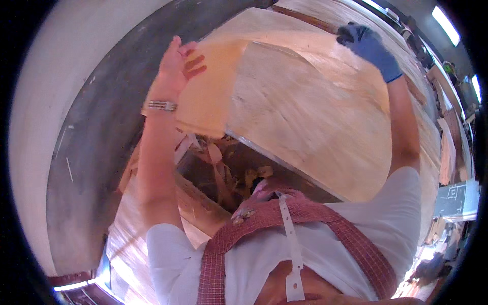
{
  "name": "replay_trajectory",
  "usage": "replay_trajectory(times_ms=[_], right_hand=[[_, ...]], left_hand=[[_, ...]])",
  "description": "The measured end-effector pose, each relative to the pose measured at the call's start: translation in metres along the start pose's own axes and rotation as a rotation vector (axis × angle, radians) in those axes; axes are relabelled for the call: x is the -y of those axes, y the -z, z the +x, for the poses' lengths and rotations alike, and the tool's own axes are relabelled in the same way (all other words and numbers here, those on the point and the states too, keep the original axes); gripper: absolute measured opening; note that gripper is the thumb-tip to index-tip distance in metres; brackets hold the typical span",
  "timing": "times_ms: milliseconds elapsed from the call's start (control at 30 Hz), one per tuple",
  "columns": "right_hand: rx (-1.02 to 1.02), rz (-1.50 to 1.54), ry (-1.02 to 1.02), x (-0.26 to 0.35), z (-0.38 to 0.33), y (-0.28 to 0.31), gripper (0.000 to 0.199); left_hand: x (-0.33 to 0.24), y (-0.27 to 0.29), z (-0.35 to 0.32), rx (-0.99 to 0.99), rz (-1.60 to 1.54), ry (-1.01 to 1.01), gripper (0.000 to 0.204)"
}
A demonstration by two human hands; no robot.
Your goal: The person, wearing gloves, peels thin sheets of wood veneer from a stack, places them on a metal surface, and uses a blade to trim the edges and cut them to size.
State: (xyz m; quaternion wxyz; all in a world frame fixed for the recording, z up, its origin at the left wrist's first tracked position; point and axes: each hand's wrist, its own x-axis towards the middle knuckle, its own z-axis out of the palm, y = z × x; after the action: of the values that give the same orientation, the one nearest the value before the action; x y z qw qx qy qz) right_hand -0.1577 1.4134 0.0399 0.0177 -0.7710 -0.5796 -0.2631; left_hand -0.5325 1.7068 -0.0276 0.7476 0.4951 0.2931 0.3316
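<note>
My left hand (177, 68), bare, with a metal wristband (160, 105) at the wrist, is raised in front of me. Its fingers (194, 63) are extended and slightly apart, laid flat against the upper left edge of a small pale veneer sheet (206, 94); the thumb side is hidden behind the sheet, so I cannot tell whether the edge is pinched or only pressed.

My right hand (367, 44), in a blue glove, reaches to the far upper right. Its fingers are curled over the far edge of a large veneer sheet (310, 122), gripping it; the hand is closed on that edge.

The large sheet spans the middle of the view, tilted, its lower edge lying just above a dark gap. The small sheet sits to its left, its right edge touching or tucked under the large sheet; which, I cannot tell.

Below both sheets, in the dark gap, lies a heap of broken veneer scraps (218, 162). Further stacked veneer (142, 244) shows at lower left. A grey floor (96, 132) curves along the left. My red checked apron straps (351, 239) cross a white shirt at the bottom.
</note>
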Motion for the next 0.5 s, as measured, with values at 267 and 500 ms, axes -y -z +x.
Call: replay_trajectory(times_ms=[267,500], right_hand=[[-0.009,-0.006,-0.236,0.071,0.005,-0.184,0.027],[0.271,0.028,-0.199,0.171,-0.061,-0.316,0.047]], left_hand=[[0.059,0.037,0.167,0.044,0.072,0.052,0.058],[0.179,0.140,0.214,0.093,-0.141,0.072,0.044]])
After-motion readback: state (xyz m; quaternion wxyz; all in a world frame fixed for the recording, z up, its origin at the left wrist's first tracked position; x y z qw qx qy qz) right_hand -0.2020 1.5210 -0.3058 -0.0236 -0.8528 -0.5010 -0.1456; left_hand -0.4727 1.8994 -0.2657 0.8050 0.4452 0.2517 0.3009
